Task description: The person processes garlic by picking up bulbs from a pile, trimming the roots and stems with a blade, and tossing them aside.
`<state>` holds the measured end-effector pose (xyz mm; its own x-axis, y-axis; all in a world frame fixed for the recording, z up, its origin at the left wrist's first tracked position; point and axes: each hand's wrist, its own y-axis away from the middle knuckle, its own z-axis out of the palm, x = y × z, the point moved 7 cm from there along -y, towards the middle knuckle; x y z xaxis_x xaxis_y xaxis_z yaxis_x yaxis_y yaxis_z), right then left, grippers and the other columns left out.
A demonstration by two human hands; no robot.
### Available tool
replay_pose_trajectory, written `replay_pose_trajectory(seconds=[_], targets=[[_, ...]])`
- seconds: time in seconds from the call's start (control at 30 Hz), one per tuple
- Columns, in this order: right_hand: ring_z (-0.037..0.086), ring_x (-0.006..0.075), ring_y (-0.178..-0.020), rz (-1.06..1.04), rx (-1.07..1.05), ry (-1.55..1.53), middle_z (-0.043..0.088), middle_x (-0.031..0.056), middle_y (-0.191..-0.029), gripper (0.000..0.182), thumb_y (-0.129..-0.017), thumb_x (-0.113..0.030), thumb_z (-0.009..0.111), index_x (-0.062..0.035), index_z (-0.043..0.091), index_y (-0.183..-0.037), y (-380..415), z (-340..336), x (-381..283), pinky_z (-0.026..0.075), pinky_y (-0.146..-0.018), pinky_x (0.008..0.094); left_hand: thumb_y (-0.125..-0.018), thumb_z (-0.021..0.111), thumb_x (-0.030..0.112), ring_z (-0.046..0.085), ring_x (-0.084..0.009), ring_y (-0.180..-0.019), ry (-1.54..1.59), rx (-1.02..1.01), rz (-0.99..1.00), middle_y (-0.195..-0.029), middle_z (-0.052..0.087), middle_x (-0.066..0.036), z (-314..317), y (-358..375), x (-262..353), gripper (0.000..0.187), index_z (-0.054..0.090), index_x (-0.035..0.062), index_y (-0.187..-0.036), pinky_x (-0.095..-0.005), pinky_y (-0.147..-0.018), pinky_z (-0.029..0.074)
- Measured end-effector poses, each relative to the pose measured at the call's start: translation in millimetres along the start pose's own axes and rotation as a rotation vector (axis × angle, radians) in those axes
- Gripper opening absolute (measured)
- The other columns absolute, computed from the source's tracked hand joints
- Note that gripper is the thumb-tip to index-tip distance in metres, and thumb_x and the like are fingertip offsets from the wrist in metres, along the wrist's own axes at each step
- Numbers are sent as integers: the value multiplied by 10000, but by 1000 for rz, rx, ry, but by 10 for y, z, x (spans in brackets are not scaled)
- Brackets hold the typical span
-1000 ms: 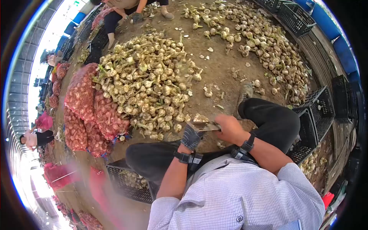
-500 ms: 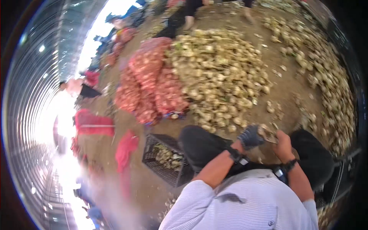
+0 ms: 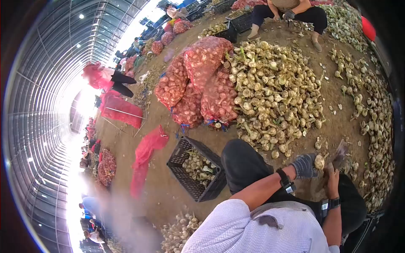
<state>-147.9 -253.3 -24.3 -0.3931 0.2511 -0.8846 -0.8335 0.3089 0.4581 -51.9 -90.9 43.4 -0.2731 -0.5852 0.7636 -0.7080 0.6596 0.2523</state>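
My left hand point(image 3: 305, 166), in a grey glove, is closed around a garlic bulb point(image 3: 319, 162) held in front of my knees. Bare and wrapped round a handle, my right hand point(image 3: 332, 180) grips a knife point(image 3: 340, 154). Its flat blade points up and away from me, just right of the bulb and apart from it. The blade is slightly blurred. Beyond my hands lies a large heap of garlic bulbs point(image 3: 274, 95), many with stalks on. To the left of my knee stands a black plastic crate point(image 3: 211, 192) with trimmed garlic bulbs point(image 3: 196, 166) inside.
Full red net sacks point(image 3: 206, 57) lean together left of the heap. A loose red net bag point(image 3: 147, 147) lies on the dirt floor. More garlic point(image 3: 375, 126) is spread along the right. A co-worker point(image 3: 291, 10) sits beyond the heap, and another person point(image 3: 120, 80) is at far left.
My view has turned, so the scene sits differently and looks sharper. The knife blade, earlier close against what my gloved hand held, now stands raised and apart from the bulb.
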Motion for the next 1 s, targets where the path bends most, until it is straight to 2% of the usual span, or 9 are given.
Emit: replay_pose_trajectory(seconds=[0.13, 0.17, 0.27, 0.33, 0.43, 0.57, 0.77, 0.9, 1.0], targets=[[584, 149, -928, -54, -97, -106, 626, 86, -1045, 386, -845, -199, 628, 44, 557, -1137, 207, 412, -413, 472, -802, 304, -681, 785, 383, 612, -302, -1016, 223, 97, 259, -1133, 626, -179, 107, 73, 118, 771, 477, -6, -1272, -383, -898, 480], [588, 142, -870, -126, -31, 56, 628, 84, -1000, 400, -829, -188, 645, 54, 553, -1134, 234, 356, -500, 480, -771, 291, -746, 761, 256, 598, -228, -997, 556, -151, 231, -1143, 619, -130, 247, 20, 62, 648, 482, -12, -1265, -352, -896, 487], [587, 153, -849, -170, -37, 354, 632, 130, -996, 317, -799, -152, 691, 37, 596, -1034, 159, 271, -440, 486, -698, 327, -825, 699, 115, 599, -176, -986, 1232, -202, -97, -1142, 616, -102, 526, 38, -682, 496, 498, -3, -1262, -337, -836, 529], [601, 226, -822, -487, 27, 434, 615, 137, -936, 278, -782, -164, 716, 9, 605, -969, 327, 428, -806, 480, -709, 355, -852, 683, 150, 608, -190, -1000, 1178, -239, -543, -1137, 617, -96, 641, 57, -995, 469, 498, 19, -1263, -346, -819, 543], [565, 331, -781, -609, -34, 571, 574, 148, -856, 262, -763, -183, 730, -3, 592, -894, 351, 537, -736, 464, -710, 388, -837, 688, 170, 625, -231, -995, 397, -179, 226, -1079, 642, -91, 391, 79, -238, 385, 567, 66, -1187, -362, -807, 537], [528, 396, -776, -605, -31, 516, 538, 176, -815, 246, -767, -190, 700, 5, 569, -843, 341, 411, -705, 447, -700, 425, -742, 739, 161, 619, -293, -934, 121, -105, 294, -995, 654, -101, 368, -8, -243, 303, 653, 108, -1027, -384, -802, 502], [555, 385, -789, -564, -78, 599, 554, 178, -817, 202, -755, -165, 660, 6, 574, -821, 236, 263, -515, 452, -693, 438, -750, 717, 106, 630, -267, -922, 844, -260, -28, -1036, 652, -114, 647, -92, -948, 347, 630, 62, -1083, -372, -806, 517], [581, 379, -806, -641, -114, 760, 588, 198, -828, 222, -715, -156, 665, 7, 607, -853, 303, 392, -588, 474, -713, 438, -815, 658, 100, 639, -211, -890, 150, -164, 373, -1017, 653, -98, 119, 149, -143, 269, 630, 43, -1076, -339, -754, 533], [609, 381, -797, -345, -99, 1169, 620, 211, -799, 250, -689, -221, 662, 0, 657, -807, -9, 234, -164, 498, -717, 440, -770, 644, 8, 641, -216, -912, 428, -133, 105, -1057, 658, -100, 198, 51, -832, 303, 648, 62, -1068, -333, -782, 527]])
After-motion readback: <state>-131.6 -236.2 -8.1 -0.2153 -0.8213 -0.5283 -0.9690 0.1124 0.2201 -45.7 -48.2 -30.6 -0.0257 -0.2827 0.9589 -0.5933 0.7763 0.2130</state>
